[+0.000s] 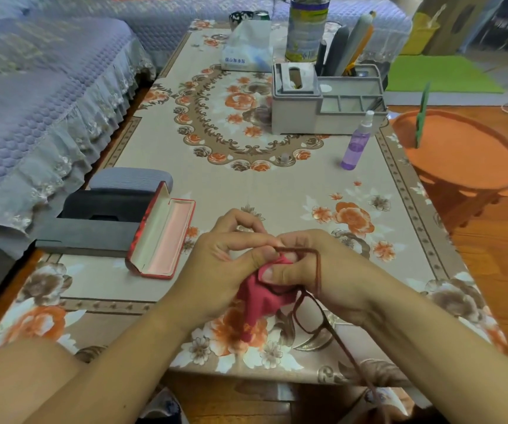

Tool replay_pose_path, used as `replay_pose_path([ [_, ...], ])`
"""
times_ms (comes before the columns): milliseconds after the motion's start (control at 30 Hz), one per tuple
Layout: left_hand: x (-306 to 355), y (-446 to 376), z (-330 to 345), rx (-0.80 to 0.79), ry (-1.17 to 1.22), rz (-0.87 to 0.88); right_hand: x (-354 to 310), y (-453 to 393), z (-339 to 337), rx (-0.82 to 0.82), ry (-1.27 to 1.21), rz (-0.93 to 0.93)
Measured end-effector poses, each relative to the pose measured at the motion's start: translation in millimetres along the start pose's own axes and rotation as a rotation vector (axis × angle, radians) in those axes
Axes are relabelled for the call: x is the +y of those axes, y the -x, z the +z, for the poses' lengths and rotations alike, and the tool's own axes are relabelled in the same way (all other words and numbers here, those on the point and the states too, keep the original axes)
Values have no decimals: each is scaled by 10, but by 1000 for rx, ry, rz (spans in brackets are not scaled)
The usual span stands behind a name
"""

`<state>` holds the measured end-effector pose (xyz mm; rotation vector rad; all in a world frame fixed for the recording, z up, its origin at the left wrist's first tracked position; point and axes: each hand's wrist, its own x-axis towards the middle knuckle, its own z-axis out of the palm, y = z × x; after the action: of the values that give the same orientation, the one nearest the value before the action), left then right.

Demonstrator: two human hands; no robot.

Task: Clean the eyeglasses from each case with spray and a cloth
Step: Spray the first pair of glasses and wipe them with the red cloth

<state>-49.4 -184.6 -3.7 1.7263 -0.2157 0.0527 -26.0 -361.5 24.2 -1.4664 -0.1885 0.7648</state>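
Brown-framed eyeglasses [309, 310] are pinched in the right hand [317, 270], red cloth [258, 298] rubbed by left hand [231, 264] fingers curled round it; red case [160, 237] lies open; other cases [108, 209] seemingly remain.

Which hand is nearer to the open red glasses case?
The left hand, holding the red cloth, is just right of the open red case. The right hand is farther right, beyond the left.

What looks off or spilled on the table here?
Nothing spilled or broken. The spray bottle stands upright with its cap off; a small clear cap sits apart on the tablecloth. The red case lies open and empty, as expected while both hands work the cloth on the glasses.
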Motion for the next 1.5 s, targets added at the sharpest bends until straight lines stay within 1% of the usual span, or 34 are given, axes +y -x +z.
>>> replay_pose_path([
  [100, 2, -12, -46, 5, -38, -6, 7, -18, 9, -20, -13, -16],
  [167, -4, -9, -36, 11, -4, -14, 8, -27, 9, -26, 11, -23],
  [300, -32, 17, 7, -30, 101, -62, 31, -15, -20, -23, 76, -20],
  [367, -48, 1, -23, -28, 131, -71, 15, -7, -27, -77, 87, -13],
  [467, -21, -21, -58, 13, 173, -28, -12, -19, -63, -174, -9, 24],
  [567, -16, -32, -55, 61, 247, -9, -10, -8, -146, -316, -71, 90],
  [633, -23, -28, -40, 74, 257, 16, 1, -5, -171, -340, -58, 115],
  [700, -17, -29, -32, 59, 249, 19, 28, -33, -170, -270, -4, 122],
  [833, -30, -32, -60, -28, 162, 20, 51, -70, -84, -118, 87, 107],
  [933, -29, 13, -11, -40, 150, -14, 36, -68, -46, -23, 55, 47],
  [1000, -14, 32, 24, -47, 164, -45, 35, -64, -54, 2, 31, 11],
  [1100, 1, 2, 18, 16, 190, -31, 16, -59, -61, 25, 48, -30],
  [1167, 0, -20, -6, 98, 214, -3, -56, -69, -143, 90, 68, -51],
  [1300, 7, -28, -137, 221, 223, 67, -244, -45, -618, 356, 56, -94],
  [1400, 31, -45, -186, 244, 207, 104, -321, -22, -973, 568, 91, -100],
  [1500, 32, -67, -135, 228, 217, 74, -328, -51, -1149, 626, 102, -99],
])
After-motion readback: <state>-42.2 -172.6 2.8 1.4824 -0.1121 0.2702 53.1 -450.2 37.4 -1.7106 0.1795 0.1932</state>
